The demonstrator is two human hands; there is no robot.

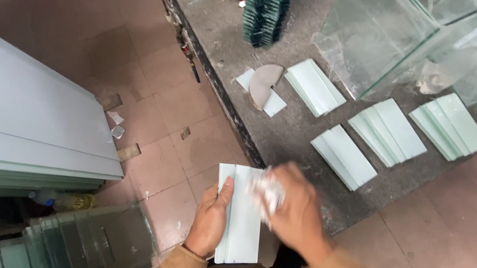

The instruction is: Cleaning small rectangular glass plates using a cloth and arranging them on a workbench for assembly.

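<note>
On the grey stone worktop [290, 136] lie four fanned piles of pale green glass strips [387, 132]. A clear glass tank [384, 35] stands near the far edge, with a blue-capped plastic bottle [457, 64] behind it. A dark upright stack of glass pieces [266, 9] stands close to the left edge.

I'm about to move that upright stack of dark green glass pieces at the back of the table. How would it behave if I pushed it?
The upright stack looks tall and narrow, so a push near the top would probably tip it. Its pieces seem to be loose rigid glass, so they may slide apart and chip. It stands close to the table's edge, so spilled pieces could fall to the floor.
</note>
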